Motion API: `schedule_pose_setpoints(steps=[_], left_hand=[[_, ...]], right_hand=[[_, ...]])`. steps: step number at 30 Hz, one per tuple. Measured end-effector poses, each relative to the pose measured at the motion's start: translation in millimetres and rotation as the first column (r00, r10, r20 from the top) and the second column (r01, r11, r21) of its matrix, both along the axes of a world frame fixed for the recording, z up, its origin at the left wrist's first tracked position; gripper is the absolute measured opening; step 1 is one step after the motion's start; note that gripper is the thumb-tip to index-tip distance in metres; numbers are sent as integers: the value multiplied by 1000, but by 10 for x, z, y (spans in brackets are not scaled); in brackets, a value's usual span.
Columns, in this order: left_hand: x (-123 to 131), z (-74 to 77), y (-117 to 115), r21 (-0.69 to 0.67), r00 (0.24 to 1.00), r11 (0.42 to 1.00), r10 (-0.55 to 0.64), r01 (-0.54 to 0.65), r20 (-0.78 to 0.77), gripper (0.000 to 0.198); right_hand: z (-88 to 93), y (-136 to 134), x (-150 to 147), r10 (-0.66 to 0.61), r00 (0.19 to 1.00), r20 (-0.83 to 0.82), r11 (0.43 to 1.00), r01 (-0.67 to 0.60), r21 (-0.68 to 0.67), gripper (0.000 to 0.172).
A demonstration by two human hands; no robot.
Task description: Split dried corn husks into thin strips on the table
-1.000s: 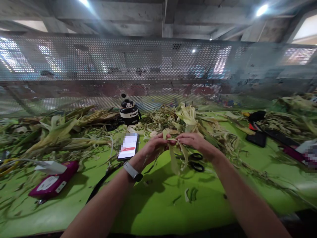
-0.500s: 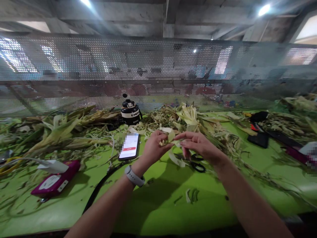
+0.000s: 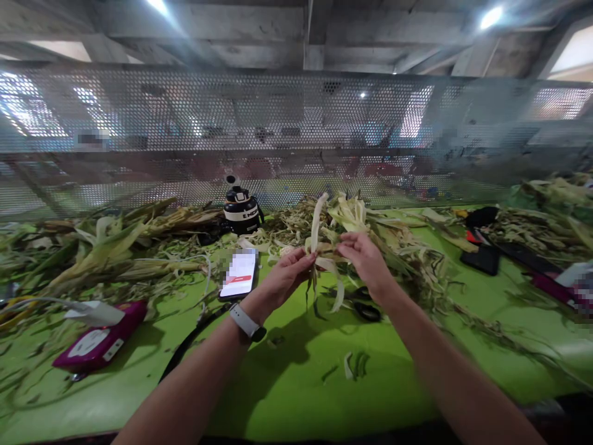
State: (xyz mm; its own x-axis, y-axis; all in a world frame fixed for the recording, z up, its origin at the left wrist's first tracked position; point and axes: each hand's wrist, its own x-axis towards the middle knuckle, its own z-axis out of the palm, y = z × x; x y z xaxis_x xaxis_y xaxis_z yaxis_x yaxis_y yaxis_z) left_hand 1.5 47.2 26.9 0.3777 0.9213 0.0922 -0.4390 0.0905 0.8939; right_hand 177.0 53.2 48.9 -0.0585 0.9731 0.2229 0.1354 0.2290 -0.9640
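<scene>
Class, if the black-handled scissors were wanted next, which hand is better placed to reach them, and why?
Probably the right hand: it is nearer the scissors. The left hand is farther off, pinching pale husk strips.

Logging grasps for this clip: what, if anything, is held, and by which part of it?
The left hand pinches husk strips where they bunch together, one sticking up, others hanging down. Whether the right hand holds any cannot be told.

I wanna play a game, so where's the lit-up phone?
In the head view, the phone lies on the table just left of the left hand, in front of the black bottle.
</scene>
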Motion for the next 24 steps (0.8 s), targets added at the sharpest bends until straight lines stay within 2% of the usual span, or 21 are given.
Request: schedule_pose_setpoints(steps=[3,5,6,7,9,11,12,14,17,20,24], left_hand=[[2,-2,2,3,997,998,-58,58,51,18],[-1,-1,-3,-10,991,997,-73,74,109,17],[-5,-2,-7,-26,988,996,-76,80,131,15],[-10,-4,-11,-45,986,996,-75,82,146,14],[-23,-12,-16,-77,984,994,-68,82,167,11],[-38,-22,-14,-87,979,992,-69,87,192,11],[-45,-28,-10,-87,977,992,-71,90,199,11],[-59,-33,5,-82,977,992,-74,92,200,11],[-75,-25,34,-89,969,995,-28,51,247,10],[-64,-7,61,-165,948,985,106,-57,299,8],[-3,-33,89,-240,948,941,280,-240,151,13]], right_hand=[[-16,-29,-2,64,948,313,977,-123,174,21],[2,-46,5,5,919,394,935,-143,323,20],[17,-54,10,5,911,413,922,-164,351,21],[33,-65,14,50,902,428,921,-207,329,23],[62,-91,20,226,881,416,927,-325,185,29],[79,-122,19,413,851,325,895,-444,26,34],[83,-137,18,468,842,268,877,-480,-24,33],[89,-158,19,499,846,189,866,-494,-78,31],[107,-163,42,449,871,197,893,-439,-95,29],[125,-142,85,450,876,172,892,-435,-119,27],[107,-113,108,521,848,94,840,-491,-233,25]])
